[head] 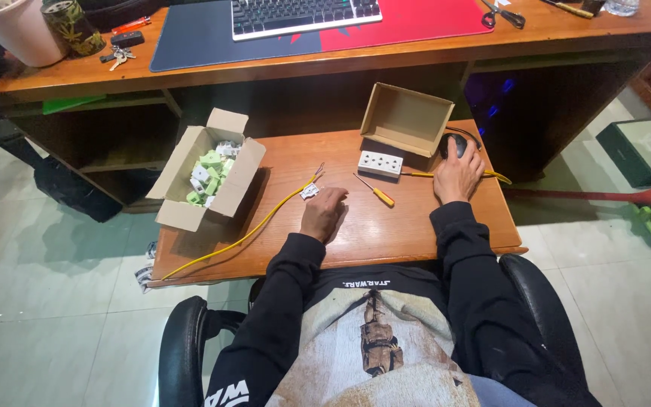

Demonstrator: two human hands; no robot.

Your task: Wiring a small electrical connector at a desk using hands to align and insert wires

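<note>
The light is soft and fairly even, probably from overhead, and it leaves a pale sheen on the floor tiles [54,316] at near left. The space under the far desk [325,71] sits in deep shadow (little detail survives there). Straight lines bow toward the edges from the wide lens. Focus is sharp across the middle.
</note>
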